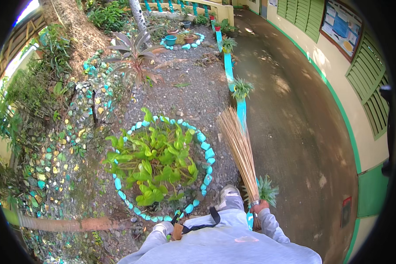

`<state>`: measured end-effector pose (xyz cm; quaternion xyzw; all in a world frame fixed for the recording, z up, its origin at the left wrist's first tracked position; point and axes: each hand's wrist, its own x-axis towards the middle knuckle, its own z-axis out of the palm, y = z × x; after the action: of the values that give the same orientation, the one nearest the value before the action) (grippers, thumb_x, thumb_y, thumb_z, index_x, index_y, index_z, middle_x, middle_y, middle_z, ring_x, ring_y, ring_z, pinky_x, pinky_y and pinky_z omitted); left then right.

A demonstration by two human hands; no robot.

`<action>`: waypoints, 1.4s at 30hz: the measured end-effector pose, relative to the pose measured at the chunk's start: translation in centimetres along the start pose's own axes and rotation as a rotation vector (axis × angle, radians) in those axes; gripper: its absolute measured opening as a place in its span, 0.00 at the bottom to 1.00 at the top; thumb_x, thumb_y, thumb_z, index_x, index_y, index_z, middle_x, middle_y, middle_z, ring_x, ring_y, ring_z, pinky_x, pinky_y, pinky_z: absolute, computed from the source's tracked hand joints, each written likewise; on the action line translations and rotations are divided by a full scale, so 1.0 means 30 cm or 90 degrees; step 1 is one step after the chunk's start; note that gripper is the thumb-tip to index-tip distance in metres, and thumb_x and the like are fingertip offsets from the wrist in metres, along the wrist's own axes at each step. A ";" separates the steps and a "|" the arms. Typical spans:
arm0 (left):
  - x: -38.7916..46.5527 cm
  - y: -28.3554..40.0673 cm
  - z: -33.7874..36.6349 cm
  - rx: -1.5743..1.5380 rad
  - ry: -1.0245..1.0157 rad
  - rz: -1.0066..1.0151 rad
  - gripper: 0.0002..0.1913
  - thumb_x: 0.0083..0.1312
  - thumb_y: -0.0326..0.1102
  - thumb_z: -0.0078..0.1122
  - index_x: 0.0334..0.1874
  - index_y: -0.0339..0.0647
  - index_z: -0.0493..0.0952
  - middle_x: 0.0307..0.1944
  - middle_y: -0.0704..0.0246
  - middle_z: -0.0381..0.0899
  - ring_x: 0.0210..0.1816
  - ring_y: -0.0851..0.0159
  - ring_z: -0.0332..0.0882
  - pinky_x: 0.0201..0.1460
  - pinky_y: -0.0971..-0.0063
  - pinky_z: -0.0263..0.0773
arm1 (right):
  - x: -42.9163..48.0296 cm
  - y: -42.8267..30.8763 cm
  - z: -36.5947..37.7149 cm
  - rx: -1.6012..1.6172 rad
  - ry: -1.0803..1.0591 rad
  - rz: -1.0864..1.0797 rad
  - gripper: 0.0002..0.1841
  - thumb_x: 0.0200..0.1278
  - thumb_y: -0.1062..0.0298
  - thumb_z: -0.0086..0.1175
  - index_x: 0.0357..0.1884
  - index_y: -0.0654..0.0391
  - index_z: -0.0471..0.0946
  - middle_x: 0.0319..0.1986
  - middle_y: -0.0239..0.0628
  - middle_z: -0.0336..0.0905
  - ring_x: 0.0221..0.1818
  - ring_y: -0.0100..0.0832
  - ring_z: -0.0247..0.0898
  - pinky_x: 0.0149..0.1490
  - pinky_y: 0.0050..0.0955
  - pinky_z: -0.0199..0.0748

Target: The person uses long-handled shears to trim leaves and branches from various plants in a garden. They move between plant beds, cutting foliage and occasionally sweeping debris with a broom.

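My right hand [260,207] grips a stick broom [239,153] of thin tan ribs around its bound lower end, with the bristles fanned out away from me. The broom slants over the turquoise-painted edging, just beside a spiky potted plant [267,191]. At my left side, my left hand [165,227] is pale and partly hidden by the sleeve. Close to it are a brown block-like piece [177,231] and a black strap [215,216]; whether the hand holds either is unclear. Before me, a ring of turquoise stones [208,153] surrounds a leafy green plant [151,161].
A turquoise curb [228,66] with small potted plants parts the gravel bed [184,89] from a damp concrete walkway [293,138]. A green-shuttered wall [343,89] bounds the right. Left stand a tree trunk [76,33] and a stone-studded mound [62,158]. My shoe [230,191] is on the gravel.
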<state>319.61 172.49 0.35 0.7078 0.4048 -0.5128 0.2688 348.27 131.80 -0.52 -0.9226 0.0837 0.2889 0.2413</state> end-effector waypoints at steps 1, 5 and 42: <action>0.020 0.046 -0.041 -0.007 -0.001 0.002 0.13 0.47 0.39 0.64 0.35 0.44 0.82 0.35 0.57 0.81 0.38 0.57 0.80 0.40 0.64 0.74 | 0.062 -0.049 -0.033 0.017 -0.033 0.009 0.27 0.18 0.63 0.71 0.29 0.68 0.79 0.31 0.54 0.80 0.37 0.46 0.78 0.44 0.36 0.76; 0.121 0.232 -0.187 -0.027 -0.018 0.004 0.13 0.47 0.39 0.64 0.35 0.44 0.82 0.35 0.57 0.81 0.38 0.57 0.80 0.40 0.64 0.74 | 0.300 -0.226 -0.126 0.011 -0.061 0.009 0.27 0.18 0.65 0.70 0.29 0.69 0.80 0.31 0.53 0.80 0.37 0.45 0.78 0.44 0.35 0.76; 0.576 1.346 -1.817 -0.521 -0.047 -0.170 0.13 0.47 0.37 0.65 0.35 0.41 0.83 0.33 0.59 0.82 0.39 0.59 0.80 0.42 0.65 0.73 | 2.416 -2.943 -0.335 -0.405 -0.134 -0.460 0.22 0.26 0.65 0.70 0.26 0.71 0.78 0.27 0.49 0.81 0.29 0.41 0.79 0.39 0.37 0.77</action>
<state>384.13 199.69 0.60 0.4653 0.6528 -0.3652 0.4733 438.52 202.54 0.16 -0.8863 -0.3592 0.2896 0.0397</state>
